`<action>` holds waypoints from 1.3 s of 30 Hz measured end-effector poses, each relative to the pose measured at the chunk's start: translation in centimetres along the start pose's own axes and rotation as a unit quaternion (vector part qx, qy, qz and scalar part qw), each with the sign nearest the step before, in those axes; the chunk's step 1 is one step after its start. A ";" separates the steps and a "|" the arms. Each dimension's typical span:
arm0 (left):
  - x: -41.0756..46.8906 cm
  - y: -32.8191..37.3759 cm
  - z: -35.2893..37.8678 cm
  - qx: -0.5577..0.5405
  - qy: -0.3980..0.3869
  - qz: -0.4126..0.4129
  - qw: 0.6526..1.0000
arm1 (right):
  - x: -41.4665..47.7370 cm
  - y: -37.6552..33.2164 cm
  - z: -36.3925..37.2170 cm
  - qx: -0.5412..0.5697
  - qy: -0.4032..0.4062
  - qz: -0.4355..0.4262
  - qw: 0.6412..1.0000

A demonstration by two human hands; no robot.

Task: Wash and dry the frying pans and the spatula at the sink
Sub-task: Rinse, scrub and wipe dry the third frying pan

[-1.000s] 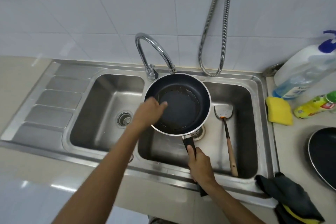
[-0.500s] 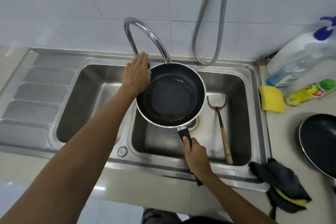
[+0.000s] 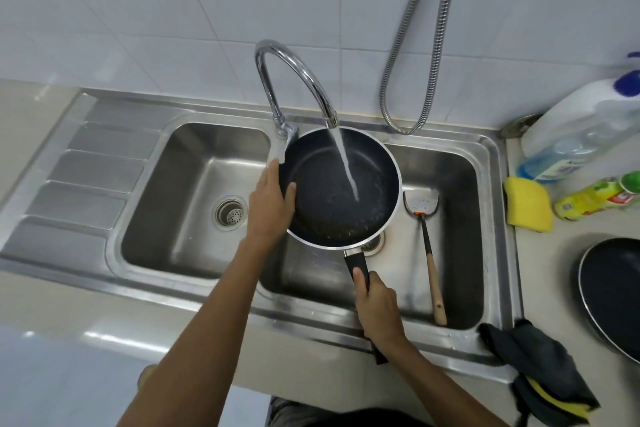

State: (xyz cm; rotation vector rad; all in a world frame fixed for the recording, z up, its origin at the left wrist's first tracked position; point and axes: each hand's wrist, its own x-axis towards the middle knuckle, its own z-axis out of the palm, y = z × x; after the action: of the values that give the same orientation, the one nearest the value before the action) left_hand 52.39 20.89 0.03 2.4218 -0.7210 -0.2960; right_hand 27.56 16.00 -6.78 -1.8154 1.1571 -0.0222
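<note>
A dark frying pan [image 3: 332, 204] with a silver rim is held over the right sink basin [image 3: 460, 184]. My right hand [image 3: 377, 308] is closed around its black handle. My left hand [image 3: 270, 204] grips the pan's left rim, thumb inside. Water runs from the curved tap [image 3: 294, 80] into the pan. A metal spatula [image 3: 427, 243] with a wooden handle lies in the right basin beside the pan. A second dark frying pan [image 3: 613, 295] sits on the counter at the right edge, partly cut off.
The left basin [image 3: 180, 204] has a drain strainer. A yellow sponge [image 3: 528, 208], a green-capped bottle [image 3: 599, 198] and a large soap bottle [image 3: 575, 135] stand on the right counter. A dark cloth [image 3: 540, 378] lies at the sink's front right corner. A metal hose [image 3: 426, 45] hangs on the wall.
My left hand went from the pan up to the tap lever and came back to the pan's left rim. Water now runs from the tap into the pan.
</note>
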 end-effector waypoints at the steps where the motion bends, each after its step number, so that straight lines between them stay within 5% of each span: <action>1: -2.0 0.8 0.2 -0.063 0.023 -0.027 0.997 | 0.0 -0.1 -0.1 -0.001 -0.005 0.003 1.000; 6: -13.2 5.1 4.4 -0.191 0.011 -0.164 0.968 | -0.5 -0.5 -0.8 0.023 -0.028 0.012 0.999; 11: -15.6 7.0 9.0 -0.262 -0.112 -0.300 0.910 | -0.4 0.3 -1.7 0.063 -0.049 0.015 0.997; 22: -15.6 10.8 11.0 -0.454 -0.230 -0.341 0.790 | -2.4 0.2 -6.6 0.050 0.011 -0.036 0.998; 39: -17.8 9.5 11.9 -0.399 -0.257 -0.360 0.803 | -5.0 1.6 -6.0 0.103 -0.012 -0.020 0.994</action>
State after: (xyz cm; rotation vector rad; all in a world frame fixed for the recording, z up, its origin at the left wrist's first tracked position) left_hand 29.29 18.70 -3.13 1.6575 0.1924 -1.3051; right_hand 20.91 15.21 -2.50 -1.6507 1.0611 -0.1370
